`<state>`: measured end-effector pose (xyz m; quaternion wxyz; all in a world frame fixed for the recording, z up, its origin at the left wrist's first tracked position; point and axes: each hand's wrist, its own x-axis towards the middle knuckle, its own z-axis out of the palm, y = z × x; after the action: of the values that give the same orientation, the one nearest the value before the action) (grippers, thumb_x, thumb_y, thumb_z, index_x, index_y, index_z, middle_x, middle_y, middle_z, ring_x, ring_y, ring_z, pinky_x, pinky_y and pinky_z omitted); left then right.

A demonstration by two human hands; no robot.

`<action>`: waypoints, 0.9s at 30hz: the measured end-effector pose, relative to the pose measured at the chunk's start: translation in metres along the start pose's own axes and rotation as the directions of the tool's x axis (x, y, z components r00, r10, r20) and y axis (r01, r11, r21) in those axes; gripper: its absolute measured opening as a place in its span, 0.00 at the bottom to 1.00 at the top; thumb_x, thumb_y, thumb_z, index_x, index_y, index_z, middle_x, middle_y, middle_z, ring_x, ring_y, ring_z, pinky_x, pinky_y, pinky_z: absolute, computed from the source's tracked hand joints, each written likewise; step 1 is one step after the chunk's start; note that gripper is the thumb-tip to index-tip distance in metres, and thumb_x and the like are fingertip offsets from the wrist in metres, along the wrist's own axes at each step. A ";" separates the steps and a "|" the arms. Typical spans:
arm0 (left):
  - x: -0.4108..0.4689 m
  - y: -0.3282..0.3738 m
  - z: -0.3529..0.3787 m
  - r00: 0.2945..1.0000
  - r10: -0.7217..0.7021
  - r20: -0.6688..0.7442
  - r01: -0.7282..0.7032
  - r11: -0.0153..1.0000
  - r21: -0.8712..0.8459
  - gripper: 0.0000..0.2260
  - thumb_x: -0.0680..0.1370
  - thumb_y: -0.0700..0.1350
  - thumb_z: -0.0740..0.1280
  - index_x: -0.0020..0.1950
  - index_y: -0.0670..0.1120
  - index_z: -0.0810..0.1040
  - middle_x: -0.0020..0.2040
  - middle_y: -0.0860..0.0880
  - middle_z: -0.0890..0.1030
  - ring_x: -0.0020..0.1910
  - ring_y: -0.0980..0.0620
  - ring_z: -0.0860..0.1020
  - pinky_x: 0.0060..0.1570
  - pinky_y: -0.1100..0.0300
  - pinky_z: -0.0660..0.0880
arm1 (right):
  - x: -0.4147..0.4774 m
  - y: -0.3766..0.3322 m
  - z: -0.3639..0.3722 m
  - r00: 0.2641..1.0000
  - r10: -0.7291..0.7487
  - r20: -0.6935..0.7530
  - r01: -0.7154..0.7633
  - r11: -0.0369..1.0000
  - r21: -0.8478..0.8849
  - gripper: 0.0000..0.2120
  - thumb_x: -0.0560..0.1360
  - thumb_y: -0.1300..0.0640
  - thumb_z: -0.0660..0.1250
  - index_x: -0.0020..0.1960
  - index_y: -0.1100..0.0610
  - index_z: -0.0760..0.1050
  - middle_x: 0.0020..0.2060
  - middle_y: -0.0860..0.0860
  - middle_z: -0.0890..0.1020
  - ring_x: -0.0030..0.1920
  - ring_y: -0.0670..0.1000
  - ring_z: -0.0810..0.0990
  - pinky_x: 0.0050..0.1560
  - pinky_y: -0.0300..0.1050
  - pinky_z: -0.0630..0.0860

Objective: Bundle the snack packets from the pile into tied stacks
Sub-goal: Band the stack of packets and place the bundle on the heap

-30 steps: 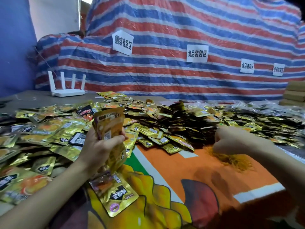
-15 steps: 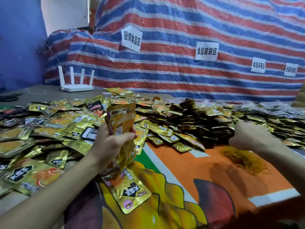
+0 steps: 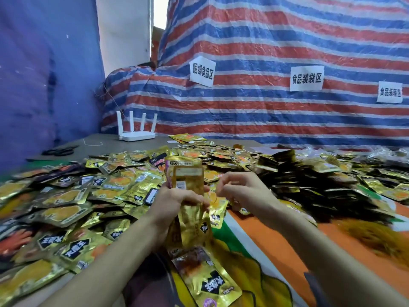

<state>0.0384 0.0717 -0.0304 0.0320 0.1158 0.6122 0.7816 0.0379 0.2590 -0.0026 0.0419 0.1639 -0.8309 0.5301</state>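
Observation:
My left hand (image 3: 174,202) grips an upright stack of gold snack packets (image 3: 186,176) round its middle, above the table's front. Just to the right of the stack, my right hand (image 3: 241,189) has its fingers curled and pinches what looks like a thin yellow rubber band (image 3: 213,197), faint and blurred. Loose gold packets (image 3: 88,196) lie in a wide pile on the left. Darker bundled stacks (image 3: 309,180) are heaped on the right. A tangle of yellow rubber bands (image 3: 371,238) sits on the orange cloth at the right.
A single packet (image 3: 205,278) lies near the front edge below my hands. A white router (image 3: 137,129) and black scissors (image 3: 59,150) are at the back left. A striped tarp (image 3: 265,107) with paper labels closes off the back.
My right hand has left the rubber band tangle and come left, up beside the stack. The left hand still holds the stack upright. The view has swung to the left.

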 end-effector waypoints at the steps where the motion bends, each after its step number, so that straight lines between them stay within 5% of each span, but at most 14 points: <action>1: 0.001 0.001 -0.003 1.000 -0.028 -0.004 0.028 1.000 0.015 0.13 0.67 0.29 0.69 0.51 0.31 0.83 0.43 0.35 0.84 0.38 0.42 0.84 0.40 0.50 0.83 | 0.003 0.005 0.009 1.000 -0.005 0.001 0.004 0.998 0.068 0.10 0.76 0.65 0.69 0.37 0.55 0.80 0.40 0.50 0.86 0.32 0.44 0.73 0.31 0.39 0.66; 3: 0.004 0.001 -0.009 0.997 -0.071 -0.017 0.071 0.996 0.054 0.09 0.70 0.27 0.67 0.48 0.31 0.83 0.41 0.35 0.84 0.37 0.43 0.84 0.39 0.51 0.82 | 0.009 0.014 0.022 0.999 -0.031 -0.034 0.035 0.993 0.113 0.11 0.75 0.66 0.70 0.35 0.55 0.80 0.43 0.57 0.86 0.32 0.42 0.75 0.31 0.36 0.68; 6: 0.008 0.001 -0.012 0.992 -0.122 -0.021 0.124 0.978 0.170 0.08 0.70 0.29 0.69 0.47 0.34 0.84 0.42 0.36 0.85 0.43 0.41 0.84 0.58 0.43 0.78 | 0.013 0.021 0.026 0.994 -0.093 -0.050 0.097 0.992 0.082 0.09 0.71 0.58 0.74 0.33 0.50 0.81 0.34 0.51 0.80 0.31 0.42 0.73 0.31 0.35 0.68; 8: 0.008 0.000 -0.011 0.991 -0.134 -0.030 0.137 0.973 0.183 0.07 0.71 0.30 0.69 0.47 0.35 0.84 0.44 0.35 0.85 0.45 0.39 0.85 0.60 0.41 0.77 | 0.015 0.026 0.024 0.995 -0.093 -0.026 0.094 0.992 0.079 0.10 0.72 0.59 0.74 0.33 0.51 0.82 0.33 0.51 0.79 0.32 0.44 0.72 0.32 0.37 0.68; 12: 0.009 -0.006 -0.004 0.991 -0.113 -0.076 0.123 0.981 0.149 0.11 0.70 0.29 0.69 0.52 0.35 0.83 0.49 0.32 0.84 0.50 0.34 0.84 0.57 0.40 0.79 | 0.014 0.035 0.025 0.998 -0.058 0.030 0.054 0.993 0.103 0.10 0.74 0.66 0.70 0.36 0.56 0.81 0.33 0.53 0.81 0.33 0.48 0.71 0.32 0.40 0.67; 16: 0.007 -0.005 -0.001 0.976 -0.216 -0.002 0.216 0.975 -0.055 0.16 0.67 0.28 0.68 0.54 0.29 0.81 0.45 0.31 0.83 0.39 0.38 0.84 0.43 0.47 0.83 | 0.010 0.032 0.022 0.995 -0.088 0.041 0.079 0.980 0.181 0.08 0.71 0.61 0.68 0.35 0.53 0.81 0.33 0.51 0.82 0.37 0.48 0.76 0.36 0.39 0.68; 18: 0.005 -0.001 0.000 0.951 -0.301 0.076 0.309 0.940 -0.148 0.13 0.66 0.31 0.68 0.47 0.27 0.82 0.41 0.33 0.83 0.35 0.40 0.84 0.36 0.49 0.83 | 0.009 0.030 0.021 0.990 -0.139 0.025 0.129 0.960 0.250 0.08 0.66 0.60 0.64 0.31 0.53 0.79 0.33 0.51 0.82 0.39 0.48 0.78 0.43 0.44 0.70; 20: 0.003 0.002 0.000 0.932 -0.346 0.108 0.361 0.911 -0.198 0.12 0.66 0.32 0.66 0.46 0.29 0.84 0.42 0.35 0.84 0.36 0.40 0.84 0.34 0.49 0.83 | 0.008 0.029 0.021 0.986 -0.166 -0.015 0.158 0.899 0.408 0.06 0.62 0.62 0.60 0.29 0.57 0.74 0.33 0.52 0.81 0.40 0.52 0.79 0.47 0.50 0.71; 23: 0.003 0.006 -0.004 0.919 -0.369 0.139 0.393 0.891 -0.229 0.24 0.67 0.33 0.66 0.62 0.30 0.79 0.56 0.34 0.81 0.47 0.40 0.83 0.46 0.46 0.84 | 0.006 0.027 0.014 0.981 -0.195 -0.006 0.146 0.710 0.689 0.05 0.63 0.62 0.59 0.32 0.63 0.72 0.28 0.55 0.76 0.36 0.52 0.81 0.46 0.46 0.78; 25: 0.002 0.007 -0.006 0.915 -0.366 0.168 0.397 0.889 -0.228 0.24 0.66 0.34 0.67 0.62 0.31 0.80 0.51 0.37 0.82 0.43 0.42 0.83 0.44 0.47 0.84 | 0.006 0.029 0.009 0.983 -0.185 0.002 0.118 0.638 0.761 0.13 0.70 0.64 0.59 0.39 0.63 0.83 0.28 0.54 0.76 0.34 0.52 0.81 0.49 0.49 0.78; 27: 0.002 0.008 -0.008 0.914 -0.346 0.212 0.389 0.895 -0.218 0.21 0.66 0.35 0.68 0.58 0.33 0.83 0.45 0.39 0.84 0.39 0.43 0.84 0.42 0.49 0.84 | 0.006 0.029 0.009 0.986 -0.165 0.034 0.076 0.617 0.783 0.16 0.74 0.66 0.62 0.50 0.58 0.87 0.36 0.57 0.83 0.33 0.54 0.83 0.42 0.48 0.83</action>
<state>0.0351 0.0631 -0.0245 0.2454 0.0578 0.5123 0.8209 0.0244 0.2608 -0.0307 -0.0402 0.2483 -0.5081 0.8237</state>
